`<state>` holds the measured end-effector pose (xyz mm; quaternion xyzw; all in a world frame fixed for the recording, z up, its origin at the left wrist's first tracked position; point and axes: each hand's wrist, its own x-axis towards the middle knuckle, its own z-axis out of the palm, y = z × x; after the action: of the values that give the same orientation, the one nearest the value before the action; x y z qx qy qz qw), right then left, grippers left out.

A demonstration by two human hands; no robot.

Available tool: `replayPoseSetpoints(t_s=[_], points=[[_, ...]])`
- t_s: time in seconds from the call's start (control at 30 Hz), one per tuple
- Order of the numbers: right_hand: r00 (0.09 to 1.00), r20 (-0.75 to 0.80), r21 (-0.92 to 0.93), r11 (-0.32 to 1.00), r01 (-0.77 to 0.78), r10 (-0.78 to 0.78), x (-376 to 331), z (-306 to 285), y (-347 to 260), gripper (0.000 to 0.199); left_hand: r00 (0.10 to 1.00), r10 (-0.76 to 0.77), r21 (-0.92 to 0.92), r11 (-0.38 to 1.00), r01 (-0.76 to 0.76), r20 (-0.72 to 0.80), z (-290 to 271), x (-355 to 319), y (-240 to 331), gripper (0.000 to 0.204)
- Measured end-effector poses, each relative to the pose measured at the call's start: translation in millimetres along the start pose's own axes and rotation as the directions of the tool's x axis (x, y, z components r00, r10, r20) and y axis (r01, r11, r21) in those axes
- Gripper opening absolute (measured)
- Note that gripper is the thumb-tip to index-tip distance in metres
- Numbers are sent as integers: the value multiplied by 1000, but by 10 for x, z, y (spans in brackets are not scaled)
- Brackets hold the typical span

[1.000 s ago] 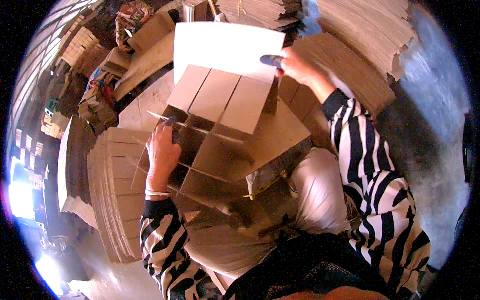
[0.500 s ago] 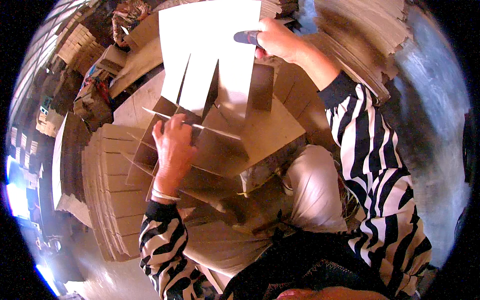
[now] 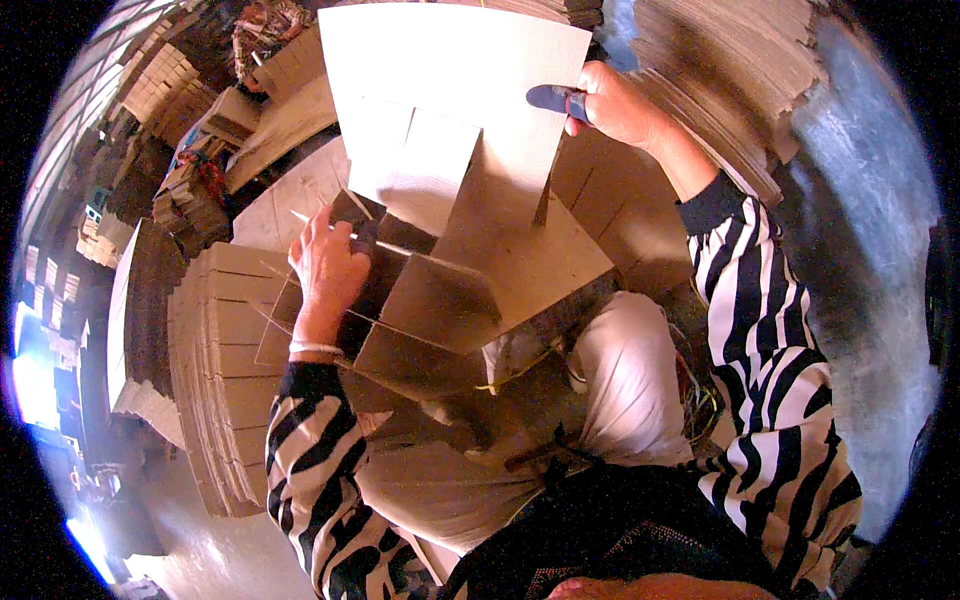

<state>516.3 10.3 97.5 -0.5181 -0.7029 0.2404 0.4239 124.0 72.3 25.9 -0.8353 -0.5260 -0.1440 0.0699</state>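
Observation:
A pale slotted cardboard sheet (image 3: 440,60) stands up in front of me, its far part brightly lit. My right hand (image 3: 622,108) grips its right edge, with a dark cover on the thumb lying against the face. Below it, several cardboard dividers (image 3: 440,295) stand on edge and cross one another over a brown cardboard piece (image 3: 555,265). My left hand (image 3: 328,268) is closed on the upper edge of a cardboard divider at the left side of this group. The sheet's lower strips reach down among the dividers; where they meet is partly hidden.
A stack of scored cardboard sheets (image 3: 215,370) stands on the left. More cardboard is piled at the far right (image 3: 730,60). My knee (image 3: 630,370) is close to the dividers' right side. Tangled cords (image 3: 700,385) lie beside it.
My right hand has moved right and slightly nearer, swinging the slotted sheet's right side with it. My left hand has shifted a little left and farther along the dividers.

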Motion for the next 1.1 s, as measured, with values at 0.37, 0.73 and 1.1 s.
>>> replayPoseSetpoints(t_s=[0.37,0.73,1.1], points=[[997,10,-129,988,82,-82,-48,141,-440,20,943,-252,-16,965,262,218,86,272,-138,46],[937,147,-324,880,348,-316,-19,869,-501,23,973,-221,-49,973,224,73,33,150,-156,35],[899,367,-541,841,-2,238,-505,1513,470,21,986,-132,-81,987,141,104,47,128,-75,35]])
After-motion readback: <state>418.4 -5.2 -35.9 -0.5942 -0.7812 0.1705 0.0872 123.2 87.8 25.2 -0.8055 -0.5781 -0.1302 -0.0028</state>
